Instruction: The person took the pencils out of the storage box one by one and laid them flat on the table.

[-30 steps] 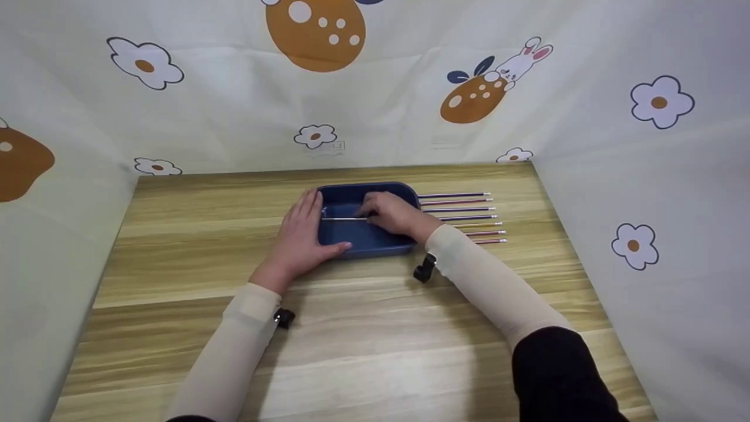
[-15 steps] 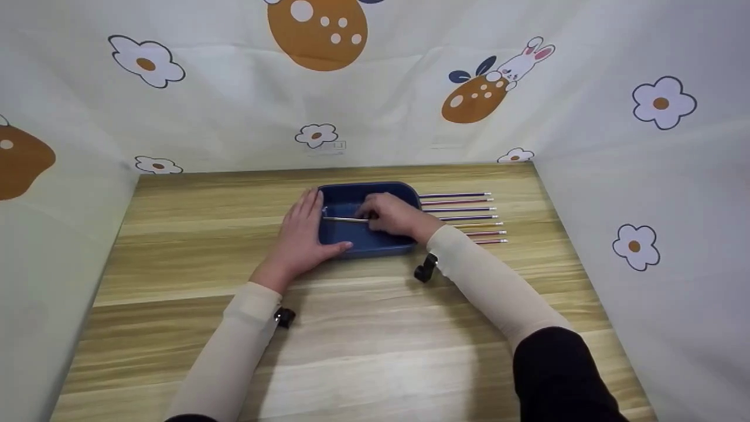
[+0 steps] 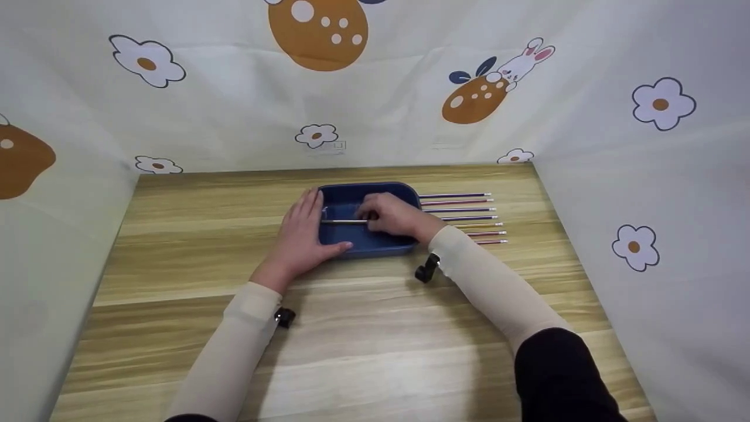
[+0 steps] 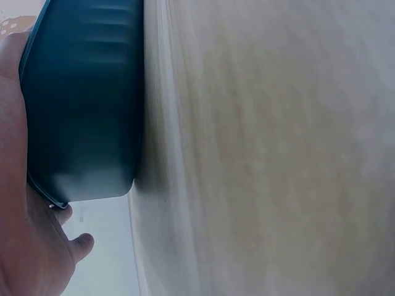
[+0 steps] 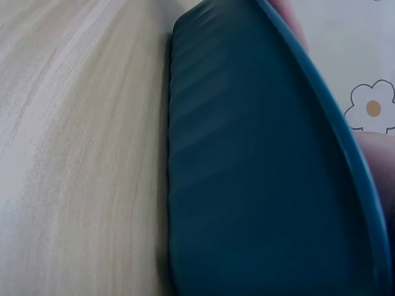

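A dark blue rectangular box (image 3: 375, 251) stands on the wood-grain table, open side up. My left hand (image 3: 300, 234) lies along its left side with fingers straight, the thumb reaching over the front rim. Inside the box, my right hand (image 3: 394, 215) pinches a thin gold-toned pencil (image 3: 344, 221) between thumb and fingers. The pencil points left toward the box's left wall, and its right end is hidden by the hand. In the right wrist view, the ribbed outer wall of the box (image 5: 247, 148) blocks most of the hand.
Several pencils (image 3: 463, 210) with white eraser ends lie in a parallel row just right of the box; the right forearm covers part of the front ones. Patterned cloth walls (image 3: 234, 117) stand at the back and both sides of the table (image 3: 193, 234).
The pencil in my right hand has shifted slightly toward the front and looks more golden than before. Both hands and the box stay almost in place.
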### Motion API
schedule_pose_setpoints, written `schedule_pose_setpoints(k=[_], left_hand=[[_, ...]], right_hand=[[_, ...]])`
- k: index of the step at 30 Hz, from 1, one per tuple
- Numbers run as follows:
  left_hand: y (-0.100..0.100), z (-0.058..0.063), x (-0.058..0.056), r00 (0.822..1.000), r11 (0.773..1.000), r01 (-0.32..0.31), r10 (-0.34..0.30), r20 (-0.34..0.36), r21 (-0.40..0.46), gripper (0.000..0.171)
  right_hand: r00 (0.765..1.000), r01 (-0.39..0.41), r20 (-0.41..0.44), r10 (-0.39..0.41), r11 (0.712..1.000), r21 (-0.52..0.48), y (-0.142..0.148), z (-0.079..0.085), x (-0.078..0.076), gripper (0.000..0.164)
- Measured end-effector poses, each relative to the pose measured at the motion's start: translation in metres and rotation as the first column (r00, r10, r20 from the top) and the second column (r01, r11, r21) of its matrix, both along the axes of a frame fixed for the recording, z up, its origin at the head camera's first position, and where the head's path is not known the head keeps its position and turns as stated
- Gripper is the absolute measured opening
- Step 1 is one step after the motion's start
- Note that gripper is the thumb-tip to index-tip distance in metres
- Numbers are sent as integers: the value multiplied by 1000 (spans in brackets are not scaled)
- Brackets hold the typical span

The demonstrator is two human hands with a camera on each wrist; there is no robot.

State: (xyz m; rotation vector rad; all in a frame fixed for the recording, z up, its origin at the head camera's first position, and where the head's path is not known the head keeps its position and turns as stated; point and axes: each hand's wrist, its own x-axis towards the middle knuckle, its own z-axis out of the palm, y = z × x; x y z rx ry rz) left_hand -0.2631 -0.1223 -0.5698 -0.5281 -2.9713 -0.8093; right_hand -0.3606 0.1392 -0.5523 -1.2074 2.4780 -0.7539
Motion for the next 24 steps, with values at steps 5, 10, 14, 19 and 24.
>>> schedule_pose_setpoints(k=[5,10,14,19,24], left_hand=[[0,1,0,1000,1000,-4,4,16,-5,136],[0,2,1,1000,1000,-3,3,19,-3,136],[0,2,1,1000,1000,-3,3,20,0,137],[-1,2,1,1000,1000,-5,4,21,7,137],[0,1,1,1000,1000,-2,2,17,7,138]], right_hand=[[1000,-5,-3,5,1000,-17,1,5,2,34],[1000,-10,1,10,1000,-29,4,11,4,34],[1000,-8,14,8,999,-33,7,16,6,34],[1000,-11,16,12,999,-42,12,25,10,34],[1000,-3,25,5,998,-56,19,33,15,33]])
